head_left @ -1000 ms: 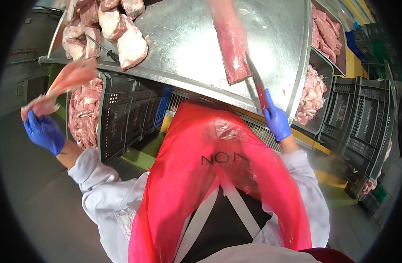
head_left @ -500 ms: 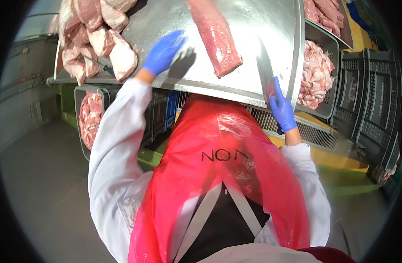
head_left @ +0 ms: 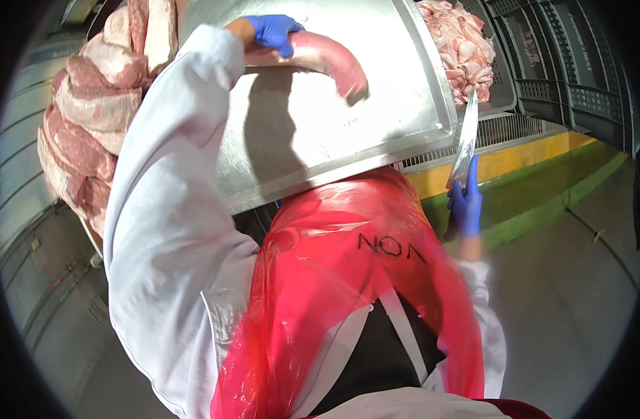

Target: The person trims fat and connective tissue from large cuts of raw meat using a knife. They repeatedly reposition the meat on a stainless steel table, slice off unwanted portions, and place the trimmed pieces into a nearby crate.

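A long, smooth pink-red meat loin is gripped near its middle by my left hand, blue-gloved, fingers wrapped over the top. The loin bends, its blunt right end drooping above the metal table, and a dark shadow falls below it. My arm and sleeve cover part of its left portion. Off the table's right corner, my blue-gloved right hand is closed on a knife. Its long blade points away from me, the tip beside the trimmings. The handle is mostly hidden in the hand.
Large cuts of meat are heaped on the table's left side. A grey crate holding pale meat trimmings stands at the right, with black plastic crates beyond. A yellow-and-green platform edge runs below.
My left hand has taken hold of the loin and lifted it, swinging it round to lie crosswise. The knife has moved off the table's right edge. My view has turned.
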`<control>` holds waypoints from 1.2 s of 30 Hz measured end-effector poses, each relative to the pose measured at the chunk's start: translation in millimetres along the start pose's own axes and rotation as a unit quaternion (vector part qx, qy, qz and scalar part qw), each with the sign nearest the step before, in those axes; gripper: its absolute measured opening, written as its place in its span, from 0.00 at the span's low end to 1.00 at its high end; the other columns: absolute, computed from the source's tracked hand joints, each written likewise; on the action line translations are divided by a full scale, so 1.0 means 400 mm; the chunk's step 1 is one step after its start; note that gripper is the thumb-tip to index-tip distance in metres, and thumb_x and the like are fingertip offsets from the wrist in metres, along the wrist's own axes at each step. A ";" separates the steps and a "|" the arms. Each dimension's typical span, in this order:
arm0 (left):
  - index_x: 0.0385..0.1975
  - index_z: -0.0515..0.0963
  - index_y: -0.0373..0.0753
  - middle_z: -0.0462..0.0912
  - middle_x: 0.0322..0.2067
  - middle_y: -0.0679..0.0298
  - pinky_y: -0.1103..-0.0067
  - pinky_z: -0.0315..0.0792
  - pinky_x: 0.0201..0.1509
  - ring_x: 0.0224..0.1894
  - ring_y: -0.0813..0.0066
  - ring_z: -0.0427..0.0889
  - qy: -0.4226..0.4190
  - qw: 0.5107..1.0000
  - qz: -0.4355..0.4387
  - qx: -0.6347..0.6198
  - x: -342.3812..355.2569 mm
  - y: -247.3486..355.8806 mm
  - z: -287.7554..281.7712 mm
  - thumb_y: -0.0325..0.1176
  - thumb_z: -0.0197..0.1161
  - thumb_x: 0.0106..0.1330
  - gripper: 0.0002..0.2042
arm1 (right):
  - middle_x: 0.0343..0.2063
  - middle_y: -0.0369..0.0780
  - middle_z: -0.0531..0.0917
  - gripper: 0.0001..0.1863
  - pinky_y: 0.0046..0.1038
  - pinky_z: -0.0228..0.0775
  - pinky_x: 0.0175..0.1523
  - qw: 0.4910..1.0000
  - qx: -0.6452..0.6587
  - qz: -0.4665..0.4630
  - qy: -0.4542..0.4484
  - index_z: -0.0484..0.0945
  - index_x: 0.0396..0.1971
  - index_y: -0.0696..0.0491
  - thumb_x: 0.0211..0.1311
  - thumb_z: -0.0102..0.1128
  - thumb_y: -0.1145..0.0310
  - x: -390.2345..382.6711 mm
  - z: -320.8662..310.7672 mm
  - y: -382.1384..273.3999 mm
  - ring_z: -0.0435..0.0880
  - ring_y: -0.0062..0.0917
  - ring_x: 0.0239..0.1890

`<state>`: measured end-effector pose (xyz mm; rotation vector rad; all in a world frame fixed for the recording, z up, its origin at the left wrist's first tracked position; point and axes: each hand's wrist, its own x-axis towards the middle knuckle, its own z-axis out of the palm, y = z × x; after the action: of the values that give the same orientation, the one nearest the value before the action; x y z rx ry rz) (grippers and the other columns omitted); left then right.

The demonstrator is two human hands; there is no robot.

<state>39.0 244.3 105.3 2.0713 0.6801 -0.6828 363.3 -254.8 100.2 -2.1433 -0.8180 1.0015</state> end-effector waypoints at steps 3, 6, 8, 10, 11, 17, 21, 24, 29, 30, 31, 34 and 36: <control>0.66 0.66 0.36 0.77 0.56 0.43 0.64 0.74 0.59 0.55 0.48 0.80 0.241 0.956 0.014 0.168 0.081 -0.054 -0.029 0.43 0.66 0.49 0.41 | 0.21 0.36 0.77 0.41 0.22 0.66 0.21 0.997 0.052 0.014 0.050 0.48 0.77 0.40 0.68 0.51 0.77 -0.061 0.054 -0.002 0.70 0.16 0.16; 0.72 0.54 0.36 0.62 0.68 0.43 0.57 0.72 0.60 0.62 0.43 0.72 0.410 0.869 -0.052 0.273 0.011 -0.052 0.088 0.47 0.70 0.48 0.50 | 0.23 0.37 0.80 0.38 0.23 0.69 0.25 0.993 0.093 0.051 0.057 0.52 0.76 0.46 0.67 0.52 0.77 -0.078 0.106 -0.021 0.74 0.16 0.20; 0.71 0.55 0.38 0.71 0.59 0.44 0.58 0.75 0.55 0.52 0.42 0.77 0.408 0.871 -0.106 0.253 0.008 -0.113 0.119 0.46 0.74 0.45 0.51 | 0.25 0.38 0.81 0.36 0.23 0.70 0.26 0.992 0.105 0.063 0.029 0.55 0.75 0.49 0.67 0.53 0.76 -0.064 0.137 -0.034 0.77 0.16 0.22; 0.70 0.55 0.38 0.73 0.55 0.43 0.58 0.75 0.56 0.52 0.42 0.77 0.421 0.881 -0.112 0.183 0.018 -0.153 0.108 0.43 0.75 0.43 0.51 | 0.28 0.39 0.82 0.34 0.22 0.70 0.26 0.991 0.126 0.047 -0.004 0.57 0.73 0.51 0.68 0.53 0.76 -0.008 0.180 -0.051 0.77 0.16 0.23; 0.70 0.56 0.38 0.73 0.54 0.43 0.58 0.75 0.56 0.52 0.42 0.78 0.426 0.886 -0.116 0.144 0.016 -0.157 0.109 0.42 0.76 0.42 0.52 | 0.29 0.38 0.81 0.32 0.25 0.73 0.28 0.994 0.100 0.026 -0.030 0.59 0.71 0.52 0.68 0.55 0.73 0.023 0.190 -0.079 0.78 0.18 0.25; 0.70 0.57 0.33 0.72 0.57 0.39 0.61 0.70 0.64 0.57 0.40 0.74 0.400 0.903 -0.141 0.066 -0.046 -0.109 0.201 0.40 0.73 0.41 0.51 | 0.24 0.52 0.81 0.37 0.41 0.75 0.38 0.967 -0.050 -0.238 -0.071 0.52 0.75 0.45 0.67 0.53 0.60 0.352 0.372 -0.268 0.83 0.42 0.25; 0.70 0.57 0.32 0.70 0.58 0.39 0.61 0.70 0.63 0.59 0.40 0.73 0.423 0.894 -0.144 0.040 -0.075 -0.035 0.294 0.40 0.73 0.42 0.50 | 0.19 0.52 0.80 0.40 0.48 0.74 0.38 0.937 -0.146 -0.315 -0.040 0.46 0.76 0.35 0.67 0.52 0.61 0.610 0.448 -0.458 0.83 0.49 0.27; 0.68 0.57 0.31 0.70 0.58 0.39 0.61 0.70 0.63 0.59 0.40 0.72 0.407 0.894 -0.188 0.018 -0.095 -0.001 0.343 0.40 0.73 0.43 0.49 | 0.19 0.50 0.80 0.41 0.45 0.75 0.36 0.941 -0.117 -0.316 -0.021 0.45 0.77 0.36 0.66 0.51 0.63 0.739 0.459 -0.516 0.83 0.44 0.25; 0.44 0.73 0.32 0.76 0.44 0.46 0.59 0.71 0.55 0.47 0.47 0.76 0.484 0.846 -0.198 0.109 -0.004 0.155 0.242 0.58 0.71 0.50 0.34 | 0.19 0.40 0.80 0.43 0.28 0.75 0.26 0.979 0.099 -0.164 -0.064 0.44 0.77 0.38 0.65 0.53 0.70 0.781 0.438 -0.461 0.79 0.22 0.19; 0.45 0.74 0.32 0.77 0.45 0.47 0.60 0.70 0.57 0.51 0.47 0.75 0.478 0.847 -0.193 0.130 0.043 0.183 0.202 0.57 0.70 0.53 0.33 | 0.20 0.40 0.80 0.43 0.28 0.75 0.26 0.978 0.119 -0.152 -0.078 0.44 0.77 0.38 0.65 0.53 0.70 0.791 0.447 -0.431 0.79 0.22 0.18; 0.43 0.79 0.36 0.79 0.47 0.49 0.61 0.72 0.57 0.52 0.48 0.78 0.481 0.840 -0.205 0.145 0.098 0.218 0.161 0.53 0.69 0.56 0.26 | 0.20 0.40 0.80 0.43 0.28 0.75 0.26 0.977 0.137 -0.138 -0.093 0.44 0.77 0.38 0.65 0.53 0.70 0.800 0.456 -0.400 0.78 0.22 0.18; 0.40 0.84 0.41 0.82 0.49 0.50 0.65 0.76 0.55 0.52 0.52 0.82 0.329 0.886 -0.295 0.142 0.244 0.212 0.041 0.48 0.66 0.59 0.18 | 0.19 0.39 0.79 0.43 0.28 0.74 0.26 0.973 0.170 -0.119 -0.100 0.43 0.77 0.38 0.66 0.54 0.69 0.778 0.453 -0.383 0.77 0.21 0.17; 0.39 0.85 0.42 0.83 0.47 0.49 0.67 0.78 0.52 0.50 0.53 0.84 0.361 0.884 -0.280 0.100 0.267 0.200 0.016 0.46 0.64 0.61 0.15 | 0.19 0.39 0.79 0.43 0.27 0.75 0.26 0.970 0.188 -0.120 -0.099 0.43 0.77 0.38 0.66 0.54 0.69 0.770 0.431 -0.367 0.77 0.20 0.17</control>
<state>166.9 222.0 73.3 2.3278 1.7429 -0.2532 344.0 111.0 -9.1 -1.6033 -0.8765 1.1490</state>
